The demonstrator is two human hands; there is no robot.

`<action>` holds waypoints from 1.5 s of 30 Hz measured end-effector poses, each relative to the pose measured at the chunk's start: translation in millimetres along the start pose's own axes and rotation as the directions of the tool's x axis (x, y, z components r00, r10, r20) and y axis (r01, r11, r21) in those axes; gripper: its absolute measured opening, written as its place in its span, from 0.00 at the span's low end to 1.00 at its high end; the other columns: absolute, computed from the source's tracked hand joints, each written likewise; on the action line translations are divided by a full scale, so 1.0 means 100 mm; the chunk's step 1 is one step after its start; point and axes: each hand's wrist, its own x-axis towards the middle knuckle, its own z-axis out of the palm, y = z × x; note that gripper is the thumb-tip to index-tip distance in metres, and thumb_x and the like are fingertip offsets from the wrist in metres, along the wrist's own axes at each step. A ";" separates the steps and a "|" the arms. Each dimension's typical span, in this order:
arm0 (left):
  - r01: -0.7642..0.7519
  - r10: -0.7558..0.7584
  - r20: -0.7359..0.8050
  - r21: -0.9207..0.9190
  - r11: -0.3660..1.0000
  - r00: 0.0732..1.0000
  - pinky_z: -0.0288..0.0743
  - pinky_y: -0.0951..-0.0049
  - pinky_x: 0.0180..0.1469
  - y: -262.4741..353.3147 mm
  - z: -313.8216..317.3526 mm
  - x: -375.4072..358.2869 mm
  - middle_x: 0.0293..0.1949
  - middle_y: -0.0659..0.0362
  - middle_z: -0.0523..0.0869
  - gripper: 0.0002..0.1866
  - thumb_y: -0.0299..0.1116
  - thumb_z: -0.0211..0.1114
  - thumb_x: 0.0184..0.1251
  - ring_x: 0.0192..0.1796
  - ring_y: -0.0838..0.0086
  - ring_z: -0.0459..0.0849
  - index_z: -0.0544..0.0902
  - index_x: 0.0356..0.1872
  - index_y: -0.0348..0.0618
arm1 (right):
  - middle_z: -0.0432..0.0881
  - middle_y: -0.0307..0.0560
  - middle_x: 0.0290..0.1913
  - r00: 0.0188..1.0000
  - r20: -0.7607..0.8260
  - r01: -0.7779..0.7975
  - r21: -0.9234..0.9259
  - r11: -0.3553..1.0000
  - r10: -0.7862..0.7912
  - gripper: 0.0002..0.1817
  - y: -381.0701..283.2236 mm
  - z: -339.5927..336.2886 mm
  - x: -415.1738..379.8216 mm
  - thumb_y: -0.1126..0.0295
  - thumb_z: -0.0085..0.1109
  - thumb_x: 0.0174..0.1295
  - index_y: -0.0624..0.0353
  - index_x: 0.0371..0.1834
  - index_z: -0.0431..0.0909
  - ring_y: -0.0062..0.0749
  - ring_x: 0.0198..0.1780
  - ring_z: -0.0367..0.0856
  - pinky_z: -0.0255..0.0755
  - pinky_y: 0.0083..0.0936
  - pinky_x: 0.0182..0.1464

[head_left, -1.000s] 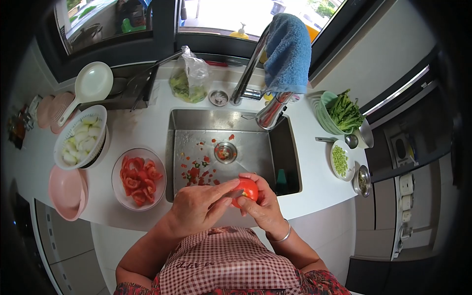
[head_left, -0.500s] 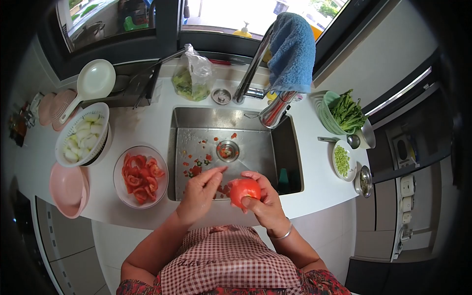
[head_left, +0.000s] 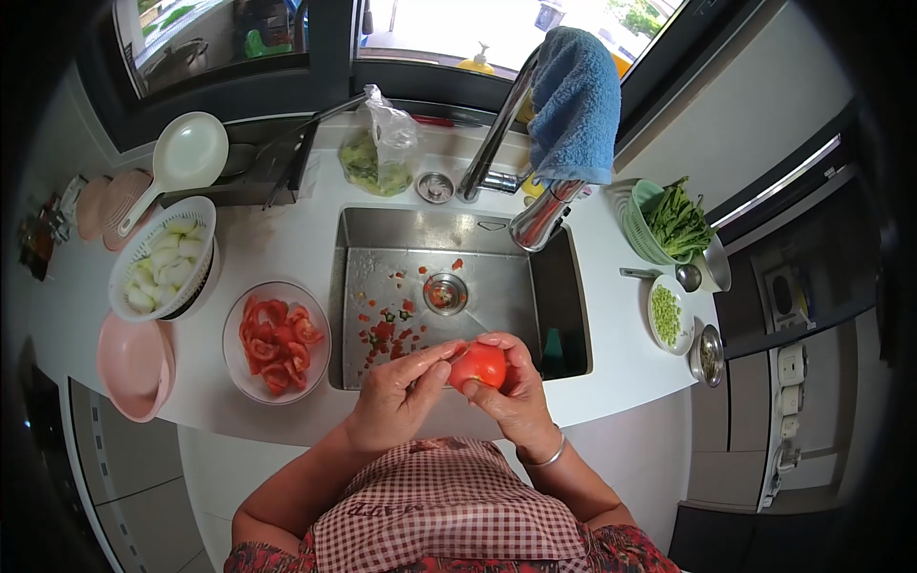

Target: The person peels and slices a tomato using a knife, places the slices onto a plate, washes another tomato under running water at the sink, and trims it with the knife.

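A round red tomato, smooth and wet-looking, sits in my right hand, whose thumb and fingers wrap round its right side. Against the tomato's left edge, my left hand has its thumb and fingertips closed in a pinch; whatever thin bit lies between them is too small to make out. Both hands are over the front rim of the steel sink. Red scraps with some green bits are scattered on the sink floor and round the drain. To the left, a clear bowl holds cut tomato pieces.
Left stand a white colander of pale cut vegetables, a pink basin and a white pan. A faucet with a blue towel overhangs the sink. Right are a green basket of greens and a plate of chopped green pieces.
My left hand has moved right and its fingertips now touch the tomato, from which they were apart before. My right hand keeps its hold. The view has shifted slightly.
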 end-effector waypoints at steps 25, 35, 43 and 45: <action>0.098 -0.099 -0.021 0.454 0.885 0.995 0.73 0.71 0.31 0.24 -0.25 0.15 0.26 0.53 0.83 0.13 0.31 0.67 0.67 0.26 0.71 0.80 0.82 0.48 0.36 | 0.77 0.46 0.57 1.000 -0.024 -0.001 0.079 0.997 0.003 0.35 -0.08 -0.09 0.01 0.75 0.73 0.57 0.63 0.66 0.65 0.28 0.57 0.78 0.73 0.28 0.62; -0.320 0.179 0.305 0.516 0.794 0.935 0.75 0.64 0.33 0.39 -0.32 0.24 0.26 0.56 0.84 0.24 0.30 0.64 0.64 0.27 0.63 0.82 0.78 0.64 0.43 | 0.77 0.46 0.59 0.991 0.045 -0.135 0.150 0.979 0.129 0.32 -0.13 -0.14 0.03 0.75 0.72 0.58 0.63 0.66 0.68 0.29 0.58 0.78 0.76 0.26 0.60; -0.356 0.214 0.309 0.540 0.762 0.927 0.76 0.65 0.31 0.33 -0.32 0.22 0.24 0.58 0.83 0.22 0.29 0.66 0.63 0.25 0.64 0.82 0.81 0.60 0.46 | 0.79 0.45 0.55 0.980 0.072 -0.197 0.177 0.964 0.187 0.30 -0.14 -0.12 0.02 0.75 0.71 0.59 0.63 0.64 0.69 0.28 0.51 0.81 0.80 0.24 0.49; -0.352 0.222 0.292 0.543 0.762 0.931 0.75 0.65 0.30 0.31 -0.30 0.21 0.23 0.58 0.82 0.22 0.29 0.66 0.62 0.24 0.64 0.81 0.81 0.60 0.47 | 0.79 0.45 0.55 0.980 0.061 -0.196 0.175 0.965 0.188 0.30 -0.14 -0.10 0.01 0.75 0.71 0.59 0.63 0.64 0.70 0.28 0.50 0.81 0.81 0.23 0.47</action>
